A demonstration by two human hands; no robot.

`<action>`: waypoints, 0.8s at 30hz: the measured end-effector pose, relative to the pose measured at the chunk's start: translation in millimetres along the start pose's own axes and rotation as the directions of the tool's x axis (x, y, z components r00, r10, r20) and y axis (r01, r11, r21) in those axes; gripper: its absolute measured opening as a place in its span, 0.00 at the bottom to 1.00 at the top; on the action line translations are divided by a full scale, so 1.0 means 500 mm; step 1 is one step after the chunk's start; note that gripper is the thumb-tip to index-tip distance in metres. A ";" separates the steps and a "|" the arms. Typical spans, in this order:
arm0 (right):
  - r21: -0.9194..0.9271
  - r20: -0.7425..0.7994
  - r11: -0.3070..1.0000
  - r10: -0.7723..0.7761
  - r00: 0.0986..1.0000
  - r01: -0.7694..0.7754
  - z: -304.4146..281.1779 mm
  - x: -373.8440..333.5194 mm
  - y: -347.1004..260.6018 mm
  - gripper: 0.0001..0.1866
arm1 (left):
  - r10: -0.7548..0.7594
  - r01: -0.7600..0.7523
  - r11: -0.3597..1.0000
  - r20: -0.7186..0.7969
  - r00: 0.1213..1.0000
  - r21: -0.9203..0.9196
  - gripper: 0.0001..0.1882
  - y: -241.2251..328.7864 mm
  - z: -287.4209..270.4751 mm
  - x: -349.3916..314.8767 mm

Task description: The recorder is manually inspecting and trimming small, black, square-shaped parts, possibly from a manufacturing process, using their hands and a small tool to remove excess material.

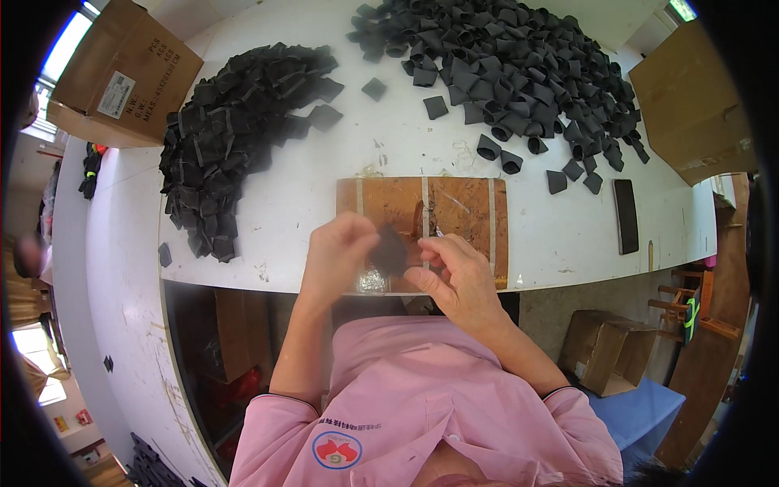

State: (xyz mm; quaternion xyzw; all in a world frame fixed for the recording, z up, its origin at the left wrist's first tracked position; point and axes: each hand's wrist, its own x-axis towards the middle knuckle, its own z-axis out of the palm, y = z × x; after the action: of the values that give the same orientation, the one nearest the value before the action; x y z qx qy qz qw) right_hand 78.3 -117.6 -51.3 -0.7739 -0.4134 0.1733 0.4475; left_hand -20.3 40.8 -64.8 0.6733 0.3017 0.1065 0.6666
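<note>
My left hand point(337, 250), somewhat blurred, is pinched on a small black fabric piece point(390, 250) above the front half of a brown wooden board point(462, 195). On the piece's other side is my right hand point(456, 276), its fingers curled and pinched. A small pale, shiny tip point(439, 232) shows by its index finger, too little to name. Whether my right fingers also touch the black piece is hard to see. Light strips run across the board, and an upright brown peg-like part point(419, 217) stands near its middle.
A heap of flat black pieces point(219, 138) lies on the white table point(304, 191) at left. Farther right is a heap of black tube-shaped pieces point(519, 65). Cardboard boxes point(122, 73) point(698, 105) flank them. A dark phone point(626, 216) lies at right; below stands an open carton point(608, 349).
</note>
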 end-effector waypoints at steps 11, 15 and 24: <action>0.899 0.373 0.147 0.240 0.896 -0.413 -0.038 0.014 0.015 0.10 | -0.007 0.085 0.740 0.119 0.993 -0.667 0.11 0.036 0.079 -0.065; 0.873 0.435 0.104 0.276 0.857 -0.477 -0.044 0.011 0.010 0.08 | -0.033 0.090 0.799 0.106 0.994 -0.595 0.08 0.039 0.085 -0.062; 0.023 -0.315 0.992 -0.108 0.943 0.121 -0.022 -0.001 -0.003 0.14 | 0.065 -0.099 0.964 -0.145 0.987 -0.245 0.02 0.038 0.113 -0.075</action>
State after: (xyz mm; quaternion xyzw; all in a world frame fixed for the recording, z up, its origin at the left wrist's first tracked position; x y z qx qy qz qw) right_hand 84.4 -123.6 -43.9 -0.7564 -0.3779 0.0310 0.5330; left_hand -14.3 -25.3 -41.7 0.5864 0.3021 0.2168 0.7196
